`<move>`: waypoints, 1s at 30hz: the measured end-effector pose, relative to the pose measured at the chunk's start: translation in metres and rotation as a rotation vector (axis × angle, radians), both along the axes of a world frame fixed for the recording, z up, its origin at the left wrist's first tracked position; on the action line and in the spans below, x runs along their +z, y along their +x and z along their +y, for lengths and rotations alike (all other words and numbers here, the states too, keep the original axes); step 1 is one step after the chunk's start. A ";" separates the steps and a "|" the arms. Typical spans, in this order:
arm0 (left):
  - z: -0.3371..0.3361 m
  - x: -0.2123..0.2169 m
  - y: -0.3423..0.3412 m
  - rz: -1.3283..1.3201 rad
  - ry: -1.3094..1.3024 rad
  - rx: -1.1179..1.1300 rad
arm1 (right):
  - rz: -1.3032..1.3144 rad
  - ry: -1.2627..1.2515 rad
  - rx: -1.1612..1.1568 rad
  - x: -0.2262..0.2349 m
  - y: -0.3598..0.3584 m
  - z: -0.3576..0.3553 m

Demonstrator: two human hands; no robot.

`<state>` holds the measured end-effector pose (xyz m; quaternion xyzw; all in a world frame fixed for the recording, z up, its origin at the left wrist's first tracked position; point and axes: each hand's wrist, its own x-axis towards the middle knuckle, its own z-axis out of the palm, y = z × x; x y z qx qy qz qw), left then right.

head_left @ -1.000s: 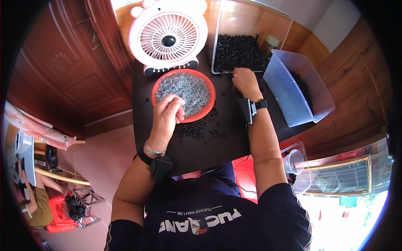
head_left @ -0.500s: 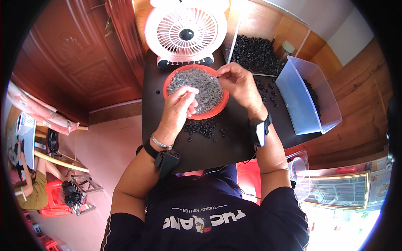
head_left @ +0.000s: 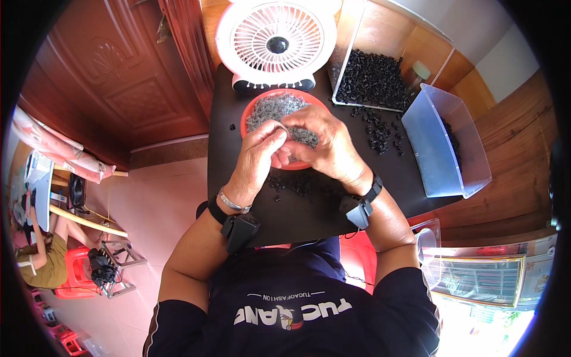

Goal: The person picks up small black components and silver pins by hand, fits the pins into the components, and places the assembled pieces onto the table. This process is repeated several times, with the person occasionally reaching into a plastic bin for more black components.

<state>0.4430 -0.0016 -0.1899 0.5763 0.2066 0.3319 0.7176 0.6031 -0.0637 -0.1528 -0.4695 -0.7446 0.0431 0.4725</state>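
Note:
Over a red bowl (head_left: pixel 244 121) heaped with small grey, shiny pieces (head_left: pixel 267 111), my two hands meet at the fingertips. My left hand (head_left: pixel 260 149) is closed in a pinch, thumb against forefinger. My right hand (head_left: pixel 328 143) comes in from the right, its fingers bent and pinching close to the left fingertips. Something tiny and dark shows between them, too small to name. Small black parts (head_left: pixel 297 184) lie on the dark table just below the bowl, partly hidden by my hands.
A white fan (head_left: pixel 277 44) stands behind the bowl. At the back right is a clear box holding many black parts (head_left: pixel 372 77), with more scattered before it (head_left: pixel 380 132). A bluish plastic bin (head_left: pixel 423 146) sits at the right edge. Another person (head_left: pixel 44 256) sits far left.
My right hand has moved left from the bowl's right rim to meet my left hand. The whole view has shifted slightly.

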 end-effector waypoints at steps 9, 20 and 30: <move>0.001 -0.001 0.001 -0.055 -0.014 0.030 | -0.574 -0.178 -0.270 -0.024 0.024 0.007; 0.006 -0.003 0.000 -0.060 -0.084 0.049 | -0.136 -0.198 -0.265 -0.032 0.025 0.015; 0.003 -0.001 0.005 0.028 -0.063 0.062 | 0.619 -0.571 0.023 -0.028 0.024 0.017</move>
